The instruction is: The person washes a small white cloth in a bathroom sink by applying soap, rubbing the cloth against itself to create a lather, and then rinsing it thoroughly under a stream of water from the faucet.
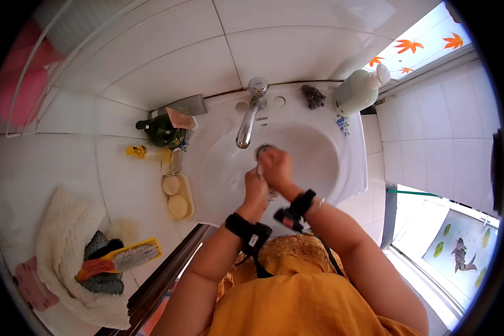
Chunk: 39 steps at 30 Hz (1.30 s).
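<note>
My left hand point(255, 189) and my right hand point(276, 167) are pressed together over the basin of a white sink point(315, 163). Both sets of fingers are closed, the right hand a little farther out than the left. A small pale, wet-looking bit shows between them, but what it is stays hidden. Just beyond the hands is the metal drain point(262, 149), partly covered by the right hand. The chrome faucet point(250, 120) reaches over the basin, its spout end apart from my hands. Each wrist wears a black strap with a small device.
Along the sink's back edge are a dark scouring pad point(313, 97) and a pale pump bottle point(357, 92). To the left stand a green bottle point(165, 132), a yellow-capped bottle point(149, 153) and a soap dish point(189, 197). A brush point(120, 259) lies by a white towel point(61, 224).
</note>
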Motion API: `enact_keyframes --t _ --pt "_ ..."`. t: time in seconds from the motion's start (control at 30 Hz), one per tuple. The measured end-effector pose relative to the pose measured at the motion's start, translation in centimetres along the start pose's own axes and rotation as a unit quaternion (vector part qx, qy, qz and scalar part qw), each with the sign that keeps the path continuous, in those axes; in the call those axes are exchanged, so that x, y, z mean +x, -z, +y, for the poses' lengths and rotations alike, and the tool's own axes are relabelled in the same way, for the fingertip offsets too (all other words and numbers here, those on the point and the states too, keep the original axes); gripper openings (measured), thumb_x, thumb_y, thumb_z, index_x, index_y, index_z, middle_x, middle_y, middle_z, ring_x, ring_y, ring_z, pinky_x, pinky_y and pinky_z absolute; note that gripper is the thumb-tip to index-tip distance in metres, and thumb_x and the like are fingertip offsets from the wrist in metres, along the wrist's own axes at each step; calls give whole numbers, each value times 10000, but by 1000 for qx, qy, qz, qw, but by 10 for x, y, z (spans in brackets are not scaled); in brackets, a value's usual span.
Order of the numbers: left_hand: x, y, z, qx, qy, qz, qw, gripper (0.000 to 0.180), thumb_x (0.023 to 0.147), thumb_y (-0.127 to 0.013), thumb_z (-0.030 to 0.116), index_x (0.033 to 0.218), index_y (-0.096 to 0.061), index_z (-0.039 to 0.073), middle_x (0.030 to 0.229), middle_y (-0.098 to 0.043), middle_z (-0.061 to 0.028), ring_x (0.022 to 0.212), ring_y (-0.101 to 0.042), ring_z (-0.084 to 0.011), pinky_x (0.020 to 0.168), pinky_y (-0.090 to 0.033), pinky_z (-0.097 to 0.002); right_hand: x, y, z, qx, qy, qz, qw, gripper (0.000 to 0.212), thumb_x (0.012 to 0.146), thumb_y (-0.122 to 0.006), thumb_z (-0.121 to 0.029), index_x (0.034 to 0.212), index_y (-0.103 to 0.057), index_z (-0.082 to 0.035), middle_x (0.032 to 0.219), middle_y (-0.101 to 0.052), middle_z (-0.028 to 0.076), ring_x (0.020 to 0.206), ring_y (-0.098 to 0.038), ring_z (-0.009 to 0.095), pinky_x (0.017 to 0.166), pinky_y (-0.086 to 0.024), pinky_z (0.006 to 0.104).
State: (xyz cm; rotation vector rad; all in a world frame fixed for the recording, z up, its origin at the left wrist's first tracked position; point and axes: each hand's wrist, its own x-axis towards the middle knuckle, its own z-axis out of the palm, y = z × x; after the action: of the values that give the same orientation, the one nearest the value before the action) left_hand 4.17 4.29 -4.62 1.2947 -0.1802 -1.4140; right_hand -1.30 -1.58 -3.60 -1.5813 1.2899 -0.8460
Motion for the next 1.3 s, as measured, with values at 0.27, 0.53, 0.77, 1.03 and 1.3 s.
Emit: enact_keyframes --t 0.27,0.53,0.77,1.03,1.3 --pt "8 28 -4 -83 12 -52 995 252 890 -420 239 883 -539 17 745 -535 -31 624 -527 -123 547 -444 -259 -21 -15 -4 -20 136 -30 990 159 744 -548 -175 745 -533 -17 607 -494 198 523 -452 259 476 -398 366" --pt "13 41 0 -103 -2 -48 994 184 863 -423 178 852 -538 34 737 -544 -44 672 -540 -136 534 -444 -258 -25 -21 -22 -42 43 -27 998 229 755 -541 -168 608 -513 6 568 -474 198 497 -401 312 467 -376 369" --pt "-3 14 32 -197 73 60 976 299 899 -398 264 767 -535 33 711 -520 -36 626 -509 -123 563 -422 -234 -27 -15 -24 -78 -44 -33 995 212 744 -542 -208 637 -564 -27 644 -540 205 589 -521 385 516 -422 417" --pt "2 3 16 -2 -34 94 995 322 913 -364 255 724 -508 37 632 -497 5 576 -479 -77 526 -402 -223 -9 -12 -15 18 -70 8 997 180 753 -507 -120 606 -539 -21 535 -478 182 484 -486 360 453 -392 380" --pt "-7 0 19 28 -20 39 999 305 912 -364 271 803 -511 27 724 -508 -5 623 -480 -91 510 -387 -235 -2 -4 -18 52 -123 -40 990 240 779 -509 -158 598 -489 -3 551 -461 207 489 -436 374 453 -384 366"
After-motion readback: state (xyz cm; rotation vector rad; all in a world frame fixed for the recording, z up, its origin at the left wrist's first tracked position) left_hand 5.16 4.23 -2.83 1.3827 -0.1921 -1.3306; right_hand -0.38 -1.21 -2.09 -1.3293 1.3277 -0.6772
